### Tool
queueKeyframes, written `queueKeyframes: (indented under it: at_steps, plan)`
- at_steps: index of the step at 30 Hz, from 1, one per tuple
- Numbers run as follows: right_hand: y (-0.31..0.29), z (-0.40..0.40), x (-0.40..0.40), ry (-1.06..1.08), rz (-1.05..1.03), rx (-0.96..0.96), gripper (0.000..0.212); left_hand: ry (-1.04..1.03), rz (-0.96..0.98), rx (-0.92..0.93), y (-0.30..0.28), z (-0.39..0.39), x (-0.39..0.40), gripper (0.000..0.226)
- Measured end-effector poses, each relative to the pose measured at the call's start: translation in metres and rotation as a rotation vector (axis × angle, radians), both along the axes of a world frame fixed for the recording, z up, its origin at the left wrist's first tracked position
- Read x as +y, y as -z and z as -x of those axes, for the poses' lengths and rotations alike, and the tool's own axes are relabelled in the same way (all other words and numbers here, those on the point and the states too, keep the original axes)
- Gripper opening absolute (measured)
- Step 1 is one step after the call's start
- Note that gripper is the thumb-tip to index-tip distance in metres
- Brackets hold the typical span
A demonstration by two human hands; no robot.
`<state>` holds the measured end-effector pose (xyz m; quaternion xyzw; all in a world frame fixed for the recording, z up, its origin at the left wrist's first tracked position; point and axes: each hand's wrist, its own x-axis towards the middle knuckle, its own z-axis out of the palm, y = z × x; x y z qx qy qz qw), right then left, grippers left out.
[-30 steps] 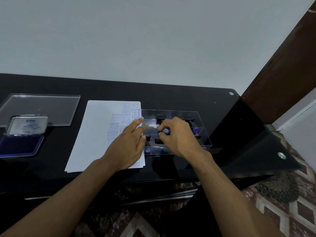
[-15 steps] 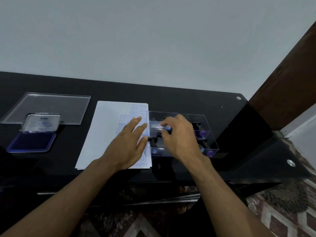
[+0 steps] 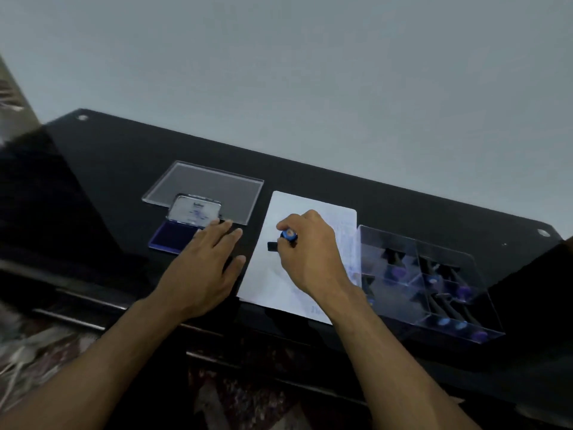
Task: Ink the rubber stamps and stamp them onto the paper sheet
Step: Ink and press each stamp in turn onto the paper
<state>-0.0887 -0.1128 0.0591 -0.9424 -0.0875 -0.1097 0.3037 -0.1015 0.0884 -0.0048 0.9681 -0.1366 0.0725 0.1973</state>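
Right hand point(image 3: 310, 252) gripped a blue-capped rubber stamp point(image 3: 288, 236) over the paper sheet point(image 3: 273, 280). Left hand point(image 3: 204, 268) lay flat, fingers spread, beside the open ink pad point(image 3: 173, 238).

No legible text anywhere.

It looked like a room in a home, for the glossy black glass desk point(image 3: 341, 187) stood with its far edge against a plain pale painted wall point(image 3: 310, 72) above a patterned red-and-cream floor covering point(image 3: 242, 395).
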Motion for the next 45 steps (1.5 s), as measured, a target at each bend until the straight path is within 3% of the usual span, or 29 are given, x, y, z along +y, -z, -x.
queueKeyframes:
  at_steps: [11, 16, 21, 32, 45]
  plan:
    - [0.013, -0.026, 0.102, -0.219, 0.003, -0.015, 0.031, -0.2, -0.019, 0.015, 0.023, 0.007, 0.095, 0.075]
    - [0.019, -0.034, 0.126, -0.298, 0.021, -0.035, 0.024, -0.251, -0.013, 0.031, 0.033, 0.003, 0.116, 0.071]
    - [0.021, -0.043, 0.139, -0.322, 0.07, -0.025, 0.02, -0.272, -0.012, 0.036, 0.043, -0.005, 0.128, 0.061]
    - [0.021, -0.06, 0.152, -0.355, 0.153, -0.004, 0.023, -0.307, -0.087, 0.028, 0.056, -0.016, 0.137, 0.072]
    - [0.019, -0.068, 0.157, -0.38, 0.222, 0.049, 0.021, -0.316, -0.09, -0.014, 0.06, -0.016, 0.135, 0.066]
